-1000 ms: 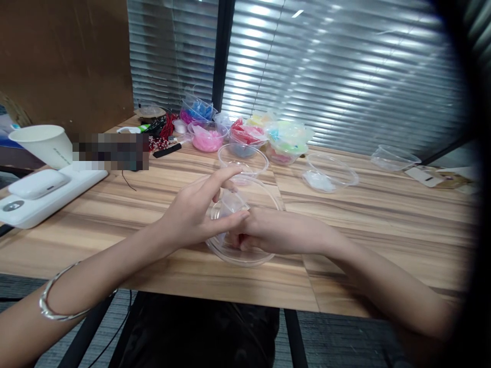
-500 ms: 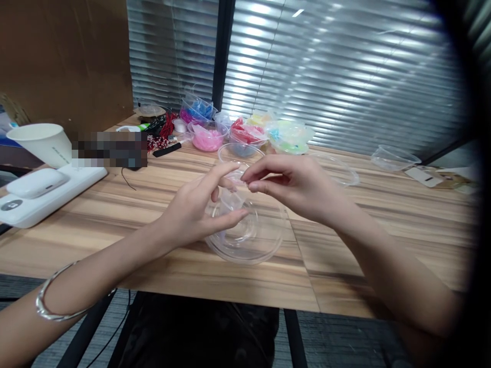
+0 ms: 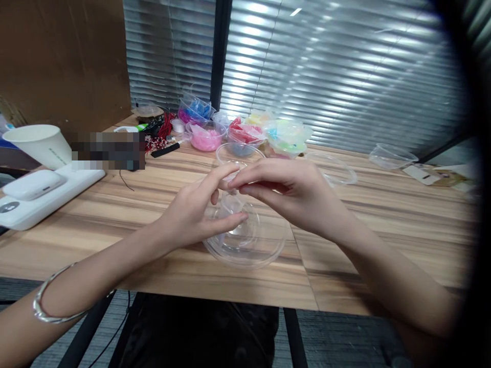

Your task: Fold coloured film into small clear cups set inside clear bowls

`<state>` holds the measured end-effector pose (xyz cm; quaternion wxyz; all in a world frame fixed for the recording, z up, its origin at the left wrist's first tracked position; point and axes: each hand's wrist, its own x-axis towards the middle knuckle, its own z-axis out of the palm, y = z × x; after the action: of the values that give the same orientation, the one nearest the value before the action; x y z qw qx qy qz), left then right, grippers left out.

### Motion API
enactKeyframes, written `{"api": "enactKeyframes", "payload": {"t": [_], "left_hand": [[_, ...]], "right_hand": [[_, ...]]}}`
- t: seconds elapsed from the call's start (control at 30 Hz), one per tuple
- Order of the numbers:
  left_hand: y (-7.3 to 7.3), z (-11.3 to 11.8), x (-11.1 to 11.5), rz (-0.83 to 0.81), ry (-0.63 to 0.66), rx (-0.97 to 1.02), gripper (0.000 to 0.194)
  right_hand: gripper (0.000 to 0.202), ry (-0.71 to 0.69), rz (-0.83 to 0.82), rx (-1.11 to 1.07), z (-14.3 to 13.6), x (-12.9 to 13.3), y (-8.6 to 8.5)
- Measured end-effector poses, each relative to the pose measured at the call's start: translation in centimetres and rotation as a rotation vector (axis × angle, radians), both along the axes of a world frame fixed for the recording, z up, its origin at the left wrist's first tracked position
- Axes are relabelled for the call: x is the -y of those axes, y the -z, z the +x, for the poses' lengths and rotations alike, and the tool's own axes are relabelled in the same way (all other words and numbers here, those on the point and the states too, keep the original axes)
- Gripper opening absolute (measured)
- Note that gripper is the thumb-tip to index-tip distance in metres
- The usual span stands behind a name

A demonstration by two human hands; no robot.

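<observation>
Here the small clear piece [image 3: 232, 180] — too glassy to name with certainty, perhaps a bit of film or a tiny bag — sits directly above the clear plastic bowl [image 3: 245, 240], caught where the two hands meet. Relative to that bowl, the left hand [image 3: 194, 214] comes in from the left, index finger stretched up over the rim to touch the piece, thumb lying across the bowl's mouth, the other fingers curled loosely — half open, gripping nothing firmly that I can tell. The right hand [image 3: 291, 197] reaches in from the right and slightly higher, thumb and forefinger narrowed to a pinch on the same piece. Both fingertips converge on it, so neither hand is clearly nearer; the piece's long axis cannot be made out. Beyond the bowl, toward the blinds, stands an empty clear bowl [image 3: 240, 153], then bowls of coloured bits [image 3: 245, 134]. Far left of the bowl is a paper cup [image 3: 38, 144], on the wooden table [image 3: 383, 225].
</observation>
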<state>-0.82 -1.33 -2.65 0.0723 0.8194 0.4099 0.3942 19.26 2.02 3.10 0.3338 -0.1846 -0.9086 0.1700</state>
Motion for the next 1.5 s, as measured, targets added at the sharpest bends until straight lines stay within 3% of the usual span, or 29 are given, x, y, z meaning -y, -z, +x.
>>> {"api": "enactKeyframes", "payload": {"t": [0.2,0.43,0.73,1.03,1.23,1.4,1.5], "left_hand": [[0.0,-0.1,0.1,-0.014,-0.004,-0.006,0.073],[-0.1,-0.2,0.2,-0.027,-0.013,-0.024,0.073],[0.0,0.0,0.1,-0.018,-0.003,-0.013,0.071],[0.1,0.0,0.1,0.005,0.013,-0.002,0.072],[0.1,-0.1,0.1,-0.009,0.014,-0.010,0.072],[-0.2,0.0,0.0,-0.033,0.010,0.003,0.071],[-0.2,0.1,0.1,-0.033,-0.016,0.003,0.071]], "right_hand": [[0.018,-0.039,-0.046,-0.024,-0.4,-0.2,1.2],[0.018,-0.102,-0.070,-0.072,-0.6,-0.1,1.2],[0.015,-0.096,-0.287,-0.150,-0.9,-0.4,1.5],[0.014,-0.072,-0.260,-0.180,-0.8,-0.3,1.5],[0.013,-0.058,-0.187,-0.089,-0.7,-0.2,1.2],[0.024,0.066,-0.038,-0.013,-0.3,0.3,-0.1],[0.028,0.166,0.023,0.154,0.5,0.8,-0.6]]}}
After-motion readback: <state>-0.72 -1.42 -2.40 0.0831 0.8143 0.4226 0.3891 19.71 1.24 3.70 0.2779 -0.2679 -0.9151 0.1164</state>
